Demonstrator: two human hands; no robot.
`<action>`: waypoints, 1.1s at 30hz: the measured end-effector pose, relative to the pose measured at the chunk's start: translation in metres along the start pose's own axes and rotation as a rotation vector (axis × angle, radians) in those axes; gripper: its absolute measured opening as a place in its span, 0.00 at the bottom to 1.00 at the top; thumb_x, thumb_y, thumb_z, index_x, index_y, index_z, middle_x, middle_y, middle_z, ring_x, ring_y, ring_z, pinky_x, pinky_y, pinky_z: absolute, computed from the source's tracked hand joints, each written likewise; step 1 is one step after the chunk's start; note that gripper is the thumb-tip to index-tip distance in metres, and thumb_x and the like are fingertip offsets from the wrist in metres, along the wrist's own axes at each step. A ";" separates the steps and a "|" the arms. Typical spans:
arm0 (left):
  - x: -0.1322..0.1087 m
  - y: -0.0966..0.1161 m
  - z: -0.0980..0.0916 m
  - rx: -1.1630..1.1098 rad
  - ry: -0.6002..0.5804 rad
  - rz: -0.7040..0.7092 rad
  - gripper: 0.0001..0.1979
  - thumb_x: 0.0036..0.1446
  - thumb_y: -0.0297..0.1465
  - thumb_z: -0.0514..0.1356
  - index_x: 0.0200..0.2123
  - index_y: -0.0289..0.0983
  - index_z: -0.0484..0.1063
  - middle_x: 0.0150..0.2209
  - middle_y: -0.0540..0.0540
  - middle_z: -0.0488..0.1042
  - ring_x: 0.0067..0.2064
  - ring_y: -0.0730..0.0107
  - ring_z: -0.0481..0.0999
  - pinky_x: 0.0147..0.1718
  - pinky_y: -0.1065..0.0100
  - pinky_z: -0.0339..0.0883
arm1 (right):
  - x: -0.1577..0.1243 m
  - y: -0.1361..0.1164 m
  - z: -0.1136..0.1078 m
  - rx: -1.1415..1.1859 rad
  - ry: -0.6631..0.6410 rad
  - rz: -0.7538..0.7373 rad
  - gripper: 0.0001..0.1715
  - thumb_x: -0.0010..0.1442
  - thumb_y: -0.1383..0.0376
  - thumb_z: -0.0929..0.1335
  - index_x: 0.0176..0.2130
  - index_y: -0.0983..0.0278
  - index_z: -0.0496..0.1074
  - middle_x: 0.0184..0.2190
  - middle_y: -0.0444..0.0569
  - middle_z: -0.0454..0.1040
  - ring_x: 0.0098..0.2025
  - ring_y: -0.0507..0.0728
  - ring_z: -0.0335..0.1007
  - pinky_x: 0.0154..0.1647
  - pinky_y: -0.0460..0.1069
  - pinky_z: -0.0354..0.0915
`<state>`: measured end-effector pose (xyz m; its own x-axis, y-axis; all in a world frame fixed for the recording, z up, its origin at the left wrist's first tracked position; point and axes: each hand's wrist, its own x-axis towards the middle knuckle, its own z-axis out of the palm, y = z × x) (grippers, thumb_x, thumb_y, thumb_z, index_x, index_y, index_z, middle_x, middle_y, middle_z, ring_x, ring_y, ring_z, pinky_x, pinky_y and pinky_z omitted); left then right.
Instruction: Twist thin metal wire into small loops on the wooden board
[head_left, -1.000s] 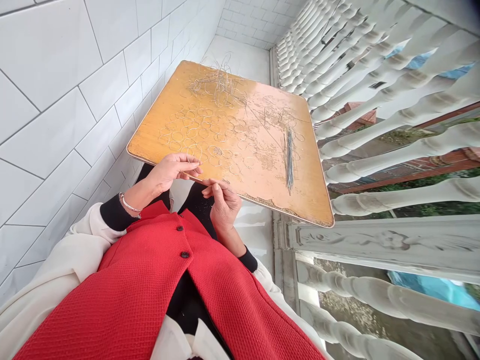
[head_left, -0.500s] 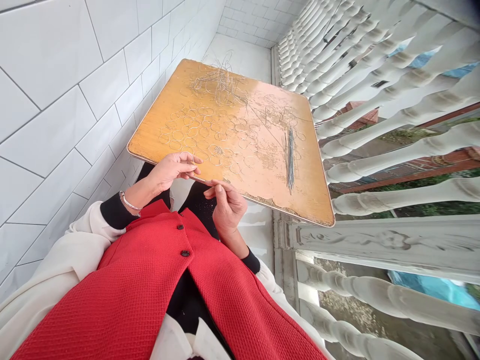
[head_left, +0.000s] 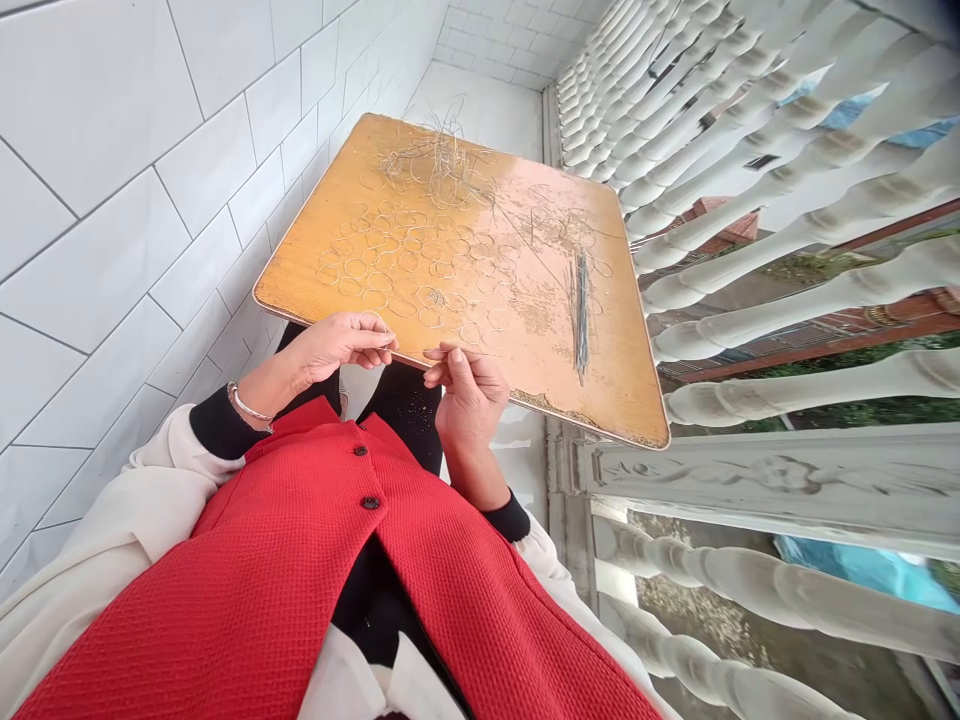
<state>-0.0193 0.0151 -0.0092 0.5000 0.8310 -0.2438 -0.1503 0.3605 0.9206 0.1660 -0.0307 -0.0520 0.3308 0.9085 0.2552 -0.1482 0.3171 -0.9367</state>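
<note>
My left hand (head_left: pixel 352 345) is closed in a pinch at the near edge of the wooden board (head_left: pixel 300 280), with a thin wire showing faintly at its fingertips. My right hand (head_left: pixel 471 390), just to the right and a small gap away, is also pinched, thumb against the fingers. A very fine wire seems to run out from its fingertips over the board. Beyond the hands lie several thin wire rings (head_left: pixel 409 262), spread over the orange surface. A bundle of straight grey wires (head_left: pixel 580 315) rests on the right side.
A tangled heap of thin wire (head_left: pixel 442 165) sits at the board's far edge, and more loose wire pieces (head_left: pixel 551 225) lie to its right. White tiled wall (head_left: pixel 97 200) runs along the left. A white balustrade (head_left: pixel 787 300) stands on the right.
My right hand has moved a little up and to the right, away from my left. My left hand has shifted slightly down and left, and its fingers have closed more.
</note>
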 end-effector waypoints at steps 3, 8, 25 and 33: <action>-0.001 -0.002 -0.002 -0.037 -0.040 0.013 0.08 0.50 0.32 0.70 0.29 0.32 0.77 0.27 0.46 0.77 0.28 0.78 0.73 0.31 0.73 0.65 | 0.002 0.002 0.000 -0.002 0.015 0.026 0.11 0.58 0.56 0.72 0.32 0.62 0.78 0.27 0.44 0.79 0.20 0.47 0.66 0.21 0.45 0.63; 0.001 -0.009 -0.005 -0.121 -0.069 0.029 0.14 0.40 0.28 0.75 0.34 0.33 0.80 0.32 0.46 0.78 0.34 0.75 0.75 0.39 0.69 0.68 | 0.002 0.007 -0.002 0.025 0.053 0.077 0.11 0.57 0.57 0.72 0.33 0.63 0.78 0.29 0.45 0.80 0.20 0.46 0.66 0.22 0.44 0.63; 0.005 -0.018 0.003 0.016 0.252 0.210 0.11 0.54 0.36 0.68 0.27 0.34 0.75 0.26 0.48 0.75 0.26 0.78 0.70 0.26 0.73 0.63 | -0.014 0.012 0.003 -0.039 0.027 0.014 0.12 0.57 0.56 0.72 0.36 0.61 0.80 0.28 0.45 0.81 0.23 0.49 0.68 0.26 0.47 0.67; 0.002 -0.016 0.007 0.151 0.220 0.142 0.09 0.57 0.28 0.64 0.25 0.33 0.73 0.21 0.50 0.72 0.22 0.80 0.67 0.23 0.75 0.62 | -0.004 0.006 0.000 0.041 0.003 0.057 0.12 0.58 0.56 0.71 0.32 0.62 0.77 0.33 0.47 0.82 0.23 0.47 0.69 0.25 0.45 0.67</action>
<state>-0.0094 0.0082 -0.0223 0.2835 0.9464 -0.1547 -0.0686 0.1809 0.9811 0.1640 -0.0323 -0.0587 0.3239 0.9246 0.2006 -0.2052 0.2757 -0.9391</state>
